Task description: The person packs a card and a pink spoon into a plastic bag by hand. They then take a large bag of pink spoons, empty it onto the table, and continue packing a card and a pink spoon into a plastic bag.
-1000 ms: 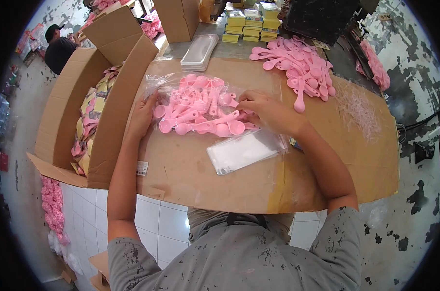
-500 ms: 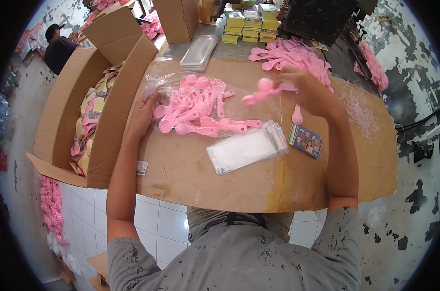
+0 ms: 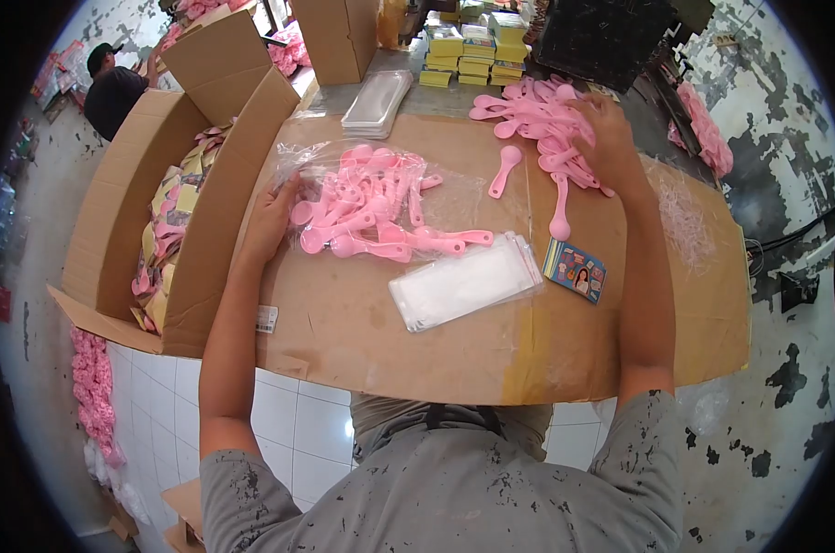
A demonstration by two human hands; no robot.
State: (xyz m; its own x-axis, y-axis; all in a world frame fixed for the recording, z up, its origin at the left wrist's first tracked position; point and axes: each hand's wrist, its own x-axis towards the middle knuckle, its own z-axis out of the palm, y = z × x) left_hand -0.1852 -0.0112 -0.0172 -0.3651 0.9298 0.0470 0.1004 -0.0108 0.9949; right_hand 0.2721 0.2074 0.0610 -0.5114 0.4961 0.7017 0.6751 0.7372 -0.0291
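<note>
My left hand (image 3: 274, 214) grips the left edge of a clear plastic bag (image 3: 318, 157), fingers partly hidden behind the film. Many pink plastic spoons (image 3: 371, 198) lie in and on that bag, some poking out at its right side. Over a heap of similar pink spoons (image 3: 537, 111) at the back right is my right hand (image 3: 611, 138), thumb and fingers apart among the spoons. One single spoon (image 3: 505, 172) rests between the bag and the heap. Another spoon (image 3: 559, 210) points toward me from the heap's front.
A stack of clear plastic sleeves (image 3: 463, 286) and printed cards (image 3: 576, 270) lie in front. At left stands an open carton (image 3: 201, 240) of packed pieces. More sleeves (image 3: 378, 103) and yellow-edged card stacks (image 3: 472, 51) sit at the back. A person (image 3: 113, 97) is at far left.
My right hand has moved back and right to the heap. The spoons it held are gone from it, and a single spoon now lies by the bag. My left hand stays put.
</note>
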